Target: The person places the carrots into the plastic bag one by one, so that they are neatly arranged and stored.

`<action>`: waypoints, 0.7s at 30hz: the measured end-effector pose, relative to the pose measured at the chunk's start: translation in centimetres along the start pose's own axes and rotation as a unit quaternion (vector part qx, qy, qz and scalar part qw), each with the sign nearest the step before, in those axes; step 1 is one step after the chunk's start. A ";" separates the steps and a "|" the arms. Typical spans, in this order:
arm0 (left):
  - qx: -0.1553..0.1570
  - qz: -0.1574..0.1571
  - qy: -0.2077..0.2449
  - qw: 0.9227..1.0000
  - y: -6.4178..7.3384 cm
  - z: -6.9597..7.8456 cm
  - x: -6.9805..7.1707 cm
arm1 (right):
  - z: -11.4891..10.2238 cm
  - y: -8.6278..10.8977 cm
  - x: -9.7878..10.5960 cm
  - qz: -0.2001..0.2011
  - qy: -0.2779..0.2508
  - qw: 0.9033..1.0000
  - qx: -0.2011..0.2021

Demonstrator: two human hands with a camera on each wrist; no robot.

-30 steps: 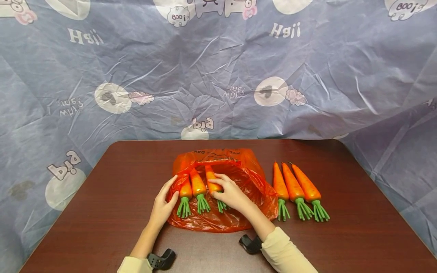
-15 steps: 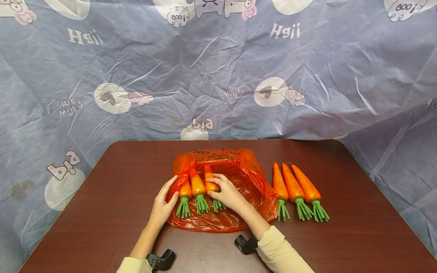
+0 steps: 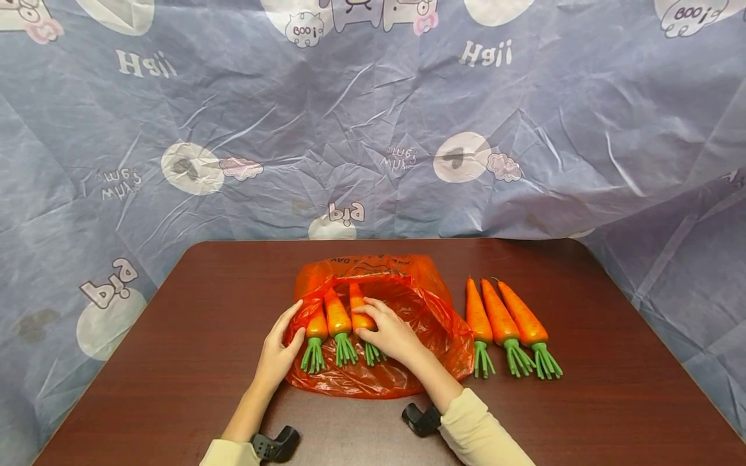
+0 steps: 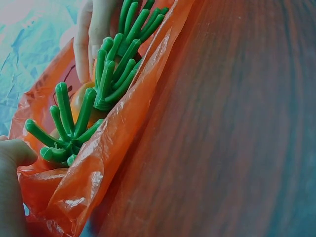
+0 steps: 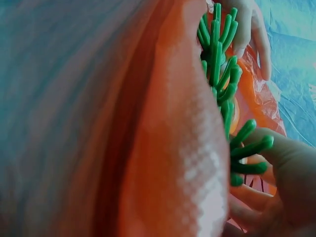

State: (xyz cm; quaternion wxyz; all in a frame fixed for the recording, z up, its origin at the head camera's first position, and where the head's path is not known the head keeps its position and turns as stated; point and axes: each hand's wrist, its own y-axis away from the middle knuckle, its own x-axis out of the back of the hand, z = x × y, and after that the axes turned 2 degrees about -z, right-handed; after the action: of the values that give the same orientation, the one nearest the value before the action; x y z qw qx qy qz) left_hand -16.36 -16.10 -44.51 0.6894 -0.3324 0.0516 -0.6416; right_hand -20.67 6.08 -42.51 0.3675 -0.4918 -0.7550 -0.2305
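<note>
A red-orange plastic bag [image 3: 425, 304] lies on the table with its mouth toward me. Three carrots rest in its mouth, green stems facing me: a left carrot [image 3: 316, 325], a middle carrot [image 3: 337, 317] and a right carrot [image 3: 362, 320]. My right hand [image 3: 392, 330] grips the right carrot at its thick end, thumb near the stems [image 5: 249, 153]. At the bag's left side, my left hand [image 3: 277, 343] holds the edge between thumb and fingers, beside the left carrot. The left wrist view shows the green stems [image 4: 66, 131] just inside the bag's rim.
To the right of the bag lie three more carrots [image 3: 506, 310] side by side on the brown table [image 3: 606, 388]. A printed blue-grey sheet [image 3: 373, 116] hangs behind the table. Each wrist wears a black camera mount [image 3: 276, 444].
My right hand has shifted slightly left with the right carrot, bringing it nearer the middle one. The left hand and the carrots outside the bag stay put.
</note>
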 end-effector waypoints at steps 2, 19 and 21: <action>0.002 0.000 -0.001 1.000 0.0 0.0 0.0 | -0.1 0.1 0.2 0.005 0.001 1.000 -0.002; 0.001 -0.001 0.003 1.000 0.0 -0.1 0.0 | -0.8 2.1 2.7 0.039 -0.014 0.999 0.003; 0.000 0.000 0.003 1.000 0.0 -0.1 0.0 | -0.8 2.3 3.0 0.044 -0.012 0.999 0.002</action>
State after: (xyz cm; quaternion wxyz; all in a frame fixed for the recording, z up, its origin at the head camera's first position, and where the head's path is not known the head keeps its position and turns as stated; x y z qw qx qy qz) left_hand -16.36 -16.11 -44.60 0.6895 -0.3301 0.0535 -0.6425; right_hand -19.02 8.17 -39.66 0.3691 -0.5261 -0.7379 -0.2063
